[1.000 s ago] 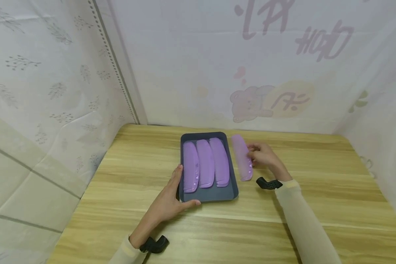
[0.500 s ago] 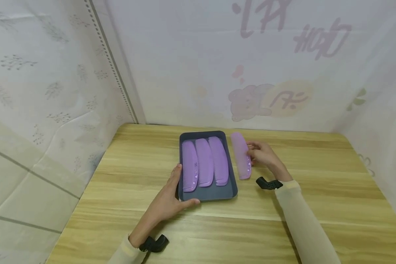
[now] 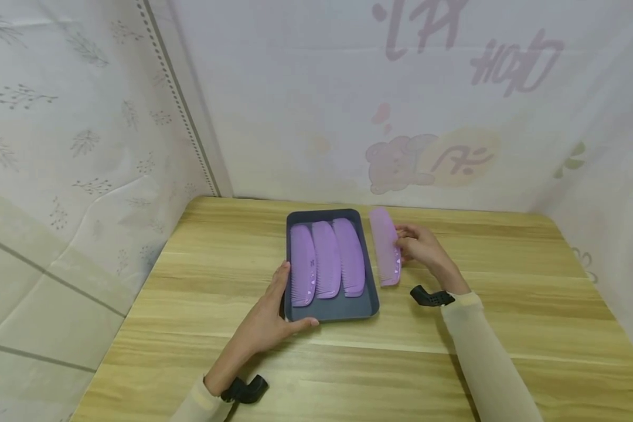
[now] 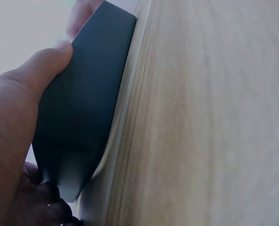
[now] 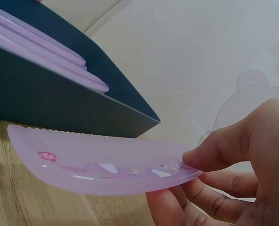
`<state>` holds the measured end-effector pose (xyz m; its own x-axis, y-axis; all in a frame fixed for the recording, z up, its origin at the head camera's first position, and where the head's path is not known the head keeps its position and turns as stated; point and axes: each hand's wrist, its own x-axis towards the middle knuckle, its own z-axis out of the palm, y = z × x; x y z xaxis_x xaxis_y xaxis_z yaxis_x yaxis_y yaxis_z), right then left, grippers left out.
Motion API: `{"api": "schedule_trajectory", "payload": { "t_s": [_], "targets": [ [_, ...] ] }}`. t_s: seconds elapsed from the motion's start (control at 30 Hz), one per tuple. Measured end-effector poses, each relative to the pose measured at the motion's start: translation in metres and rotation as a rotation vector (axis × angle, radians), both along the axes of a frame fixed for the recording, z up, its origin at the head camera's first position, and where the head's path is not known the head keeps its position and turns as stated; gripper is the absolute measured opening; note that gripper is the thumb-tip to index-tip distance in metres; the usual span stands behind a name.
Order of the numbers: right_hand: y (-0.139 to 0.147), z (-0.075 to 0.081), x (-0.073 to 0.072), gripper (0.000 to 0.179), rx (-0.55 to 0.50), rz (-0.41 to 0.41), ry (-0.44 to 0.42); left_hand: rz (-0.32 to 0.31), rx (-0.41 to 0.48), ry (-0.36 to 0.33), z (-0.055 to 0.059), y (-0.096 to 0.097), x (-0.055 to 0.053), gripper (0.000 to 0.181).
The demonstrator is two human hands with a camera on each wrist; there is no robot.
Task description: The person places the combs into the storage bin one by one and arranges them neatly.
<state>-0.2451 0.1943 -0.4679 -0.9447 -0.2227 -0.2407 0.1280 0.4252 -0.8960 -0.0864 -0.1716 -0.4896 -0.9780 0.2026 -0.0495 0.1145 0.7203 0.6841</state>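
Observation:
In the head view my left hand [image 3: 264, 321] rests against the near left corner of a dark grey tray [image 3: 337, 310]. Its thumb lies along the near wall, and its fingers reach along the left side. Inside the tray are three purple combs [image 3: 326, 258], side by side with teeth facing left. Right of the tray, my right hand [image 3: 421, 247] pinches another purple comb [image 3: 384, 249] by its curved back, thumb on top and fingers below. The right wrist view shows this held comb [image 5: 101, 165] with small printed marks, its toothed edge towards the tray wall.
Everything stands on a wood-grain table [image 3: 380, 369], near its back edge. A pale printed curtain [image 3: 306, 117] hangs behind, and more patterned cloth [image 3: 74, 146] hangs at the left. Black wrist mounts [image 3: 432, 296] sit at both wrists.
The right hand's comb has shifted slightly up and left in the head view, its far end a little higher. The left hand and tray stay almost still.

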Motion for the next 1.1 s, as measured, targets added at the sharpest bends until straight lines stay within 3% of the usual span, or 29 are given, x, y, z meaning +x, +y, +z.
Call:
{"api": "schedule_trajectory", "payload": {
  "t_s": [0.77, 1.1],
  "targets": [
    [-0.007, 0.025, 0.011, 0.053, -0.067, 0.026, 0.018, -0.009, 0.002, -0.003, 0.0, 0.0, -0.001, 0.135],
    [-0.022, 0.026, 0.011, 0.051, -0.082, 0.039, 0.031, -0.002, -0.005, -0.016, -0.001, -0.001, 0.0, 0.135]
  ]
}}
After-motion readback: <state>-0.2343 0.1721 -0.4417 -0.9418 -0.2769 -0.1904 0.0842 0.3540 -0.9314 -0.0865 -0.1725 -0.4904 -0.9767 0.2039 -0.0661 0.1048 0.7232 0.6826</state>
